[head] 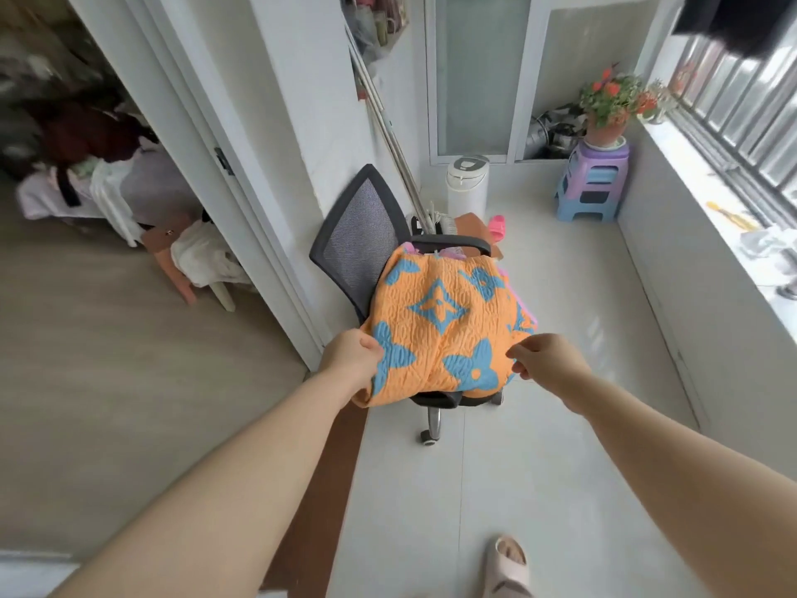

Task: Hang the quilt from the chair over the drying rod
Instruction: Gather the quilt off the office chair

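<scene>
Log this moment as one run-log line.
phase: pickup | left hand: gripping quilt near edge | right hand: pinching quilt edge | quilt: folded on chair | rod: not in view

Open tiled floor (pixel 560 381) lies to the right of the office chair (pixel 362 239), clear up to the low wall under the window. On the chair's left a door frame (pixel 241 200) crowds close; behind it lean poles (pixel 388 131), with a white bin (pixel 468 183) and stacked stools (pixel 593 187) further back.
</scene>
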A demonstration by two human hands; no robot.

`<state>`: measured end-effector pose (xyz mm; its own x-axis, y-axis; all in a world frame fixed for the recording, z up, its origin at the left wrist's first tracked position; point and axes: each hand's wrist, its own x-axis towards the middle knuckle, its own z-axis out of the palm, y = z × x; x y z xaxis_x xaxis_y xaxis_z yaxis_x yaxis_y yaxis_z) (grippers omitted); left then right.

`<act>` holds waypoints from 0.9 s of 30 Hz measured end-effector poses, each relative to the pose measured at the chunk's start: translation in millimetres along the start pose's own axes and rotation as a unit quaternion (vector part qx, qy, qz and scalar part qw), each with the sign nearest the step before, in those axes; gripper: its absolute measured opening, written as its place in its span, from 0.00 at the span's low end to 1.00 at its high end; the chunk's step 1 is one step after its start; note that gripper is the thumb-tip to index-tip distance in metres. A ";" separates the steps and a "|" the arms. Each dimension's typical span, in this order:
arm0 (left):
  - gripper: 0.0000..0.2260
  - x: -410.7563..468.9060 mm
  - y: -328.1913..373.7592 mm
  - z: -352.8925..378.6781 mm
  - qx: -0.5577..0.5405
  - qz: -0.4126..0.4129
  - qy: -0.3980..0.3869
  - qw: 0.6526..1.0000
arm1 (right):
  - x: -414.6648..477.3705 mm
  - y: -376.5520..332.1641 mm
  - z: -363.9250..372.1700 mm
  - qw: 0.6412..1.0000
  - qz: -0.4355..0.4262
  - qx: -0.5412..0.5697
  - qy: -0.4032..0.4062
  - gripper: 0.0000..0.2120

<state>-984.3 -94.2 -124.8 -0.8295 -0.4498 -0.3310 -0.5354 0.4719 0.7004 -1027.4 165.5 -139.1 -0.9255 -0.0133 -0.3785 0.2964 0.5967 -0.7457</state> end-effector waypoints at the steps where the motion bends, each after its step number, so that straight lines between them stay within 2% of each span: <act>1: 0.06 15.3 0.6 1.5 0.006 -0.008 -0.001 1.000 | 18.6 -3.3 2.5 1.000 0.003 -0.005 -0.005 0.09; 8: 0.04 110.2 22.2 21.6 0.062 -0.036 0.005 0.997 | 140.6 -21.9 1.6 0.999 0.010 -0.032 -0.016 0.09; 12: 0.07 175.8 56.0 47.8 0.121 -0.041 -0.014 0.992 | 223.1 -23.9 -6.6 0.998 0.040 -0.039 -0.027 0.07; 17: 0.04 239.6 87.8 80.8 0.152 -0.042 -0.036 0.987 | 302.6 -21.7 -8.1 0.991 0.086 -0.082 -0.054 0.08; 22: 0.15 299.5 88.9 104.9 0.195 -0.065 -0.051 0.977 | 364.6 -20.8 7.1 0.985 0.114 -0.120 -0.055 0.11; 27: 0.18 360.6 79.5 121.6 0.242 -0.072 -0.035 0.967 | 408.8 -6.7 30.2 0.979 0.141 -0.137 -0.057 0.20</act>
<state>-1345.3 -126.6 -265.3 -0.7403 -0.4935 -0.4566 -0.6439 0.7156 0.2706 -1400.7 131.9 -305.4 -0.7789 0.1033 -0.6186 0.4476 0.7825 -0.4329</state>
